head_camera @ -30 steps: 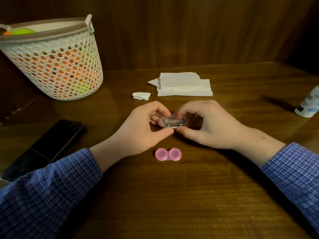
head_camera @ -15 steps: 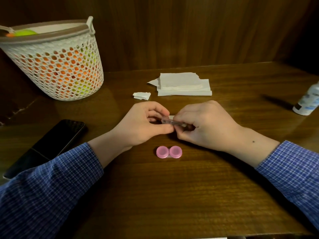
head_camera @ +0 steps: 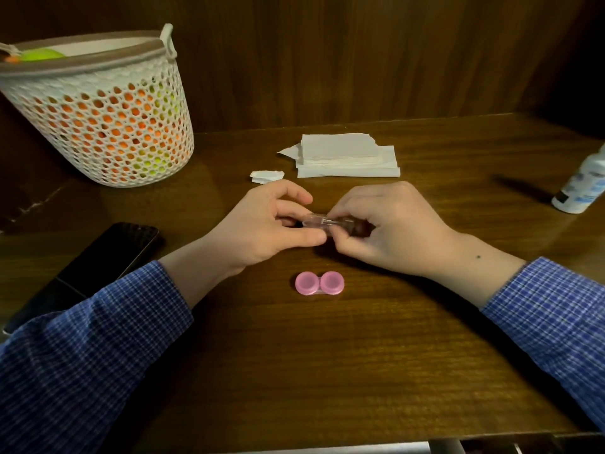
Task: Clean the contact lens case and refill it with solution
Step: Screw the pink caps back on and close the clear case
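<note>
A pink contact lens case (head_camera: pixel 319 283) with both round caps on lies flat on the wooden table (head_camera: pixel 327 371), just in front of my hands. Above it my left hand (head_camera: pixel 262 224) and my right hand (head_camera: pixel 386 227) meet and both pinch a small clear plastic box (head_camera: pixel 319 221), seen edge-on between thumbs and fingertips. What is inside the box is hidden. A white solution bottle (head_camera: pixel 581 186) stands at the far right edge, apart from both hands.
A stack of white tissues (head_camera: pixel 347 155) lies behind my hands, with a torn scrap (head_camera: pixel 266 176) left of it. A white mesh basket (head_camera: pixel 98 109) holding orange and green things stands back left. A black phone (head_camera: pixel 98 260) lies at the left.
The clear box has turned from showing its flat face to lying edge-on between my fingers. Both hands stayed in place above the pink case.
</note>
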`<control>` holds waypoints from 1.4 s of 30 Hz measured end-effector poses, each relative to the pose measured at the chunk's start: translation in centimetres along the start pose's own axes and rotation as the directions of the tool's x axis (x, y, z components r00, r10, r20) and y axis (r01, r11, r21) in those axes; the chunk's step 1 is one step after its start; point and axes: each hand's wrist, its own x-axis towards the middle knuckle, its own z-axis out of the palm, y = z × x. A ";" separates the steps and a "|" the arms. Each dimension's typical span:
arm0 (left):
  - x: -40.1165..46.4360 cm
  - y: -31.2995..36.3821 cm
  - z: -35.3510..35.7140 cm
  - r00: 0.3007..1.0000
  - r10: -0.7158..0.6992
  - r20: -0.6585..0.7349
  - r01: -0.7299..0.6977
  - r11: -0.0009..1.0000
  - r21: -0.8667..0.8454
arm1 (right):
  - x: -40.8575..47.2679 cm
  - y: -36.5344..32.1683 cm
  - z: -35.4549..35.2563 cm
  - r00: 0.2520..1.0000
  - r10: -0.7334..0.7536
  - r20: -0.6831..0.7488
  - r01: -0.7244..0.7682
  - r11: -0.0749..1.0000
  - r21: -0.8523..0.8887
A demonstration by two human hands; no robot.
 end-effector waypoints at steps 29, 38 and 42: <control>-0.4 -0.9 -0.3 0.997 0.045 -0.067 -0.052 0.994 -0.094 | -2.4 -2.5 -0.8 0.934 0.076 0.349 -0.191 0.932 0.309; -0.5 -1.0 0.0 0.995 0.064 -0.070 -0.068 0.996 -0.057 | -1.6 -0.7 -1.9 0.936 0.352 -0.008 -0.318 0.855 0.409; -0.6 -0.8 0.3 0.994 0.086 -0.071 -0.087 0.996 -0.015 | -1.4 -0.7 -1.1 0.940 0.338 0.033 -0.333 0.898 0.288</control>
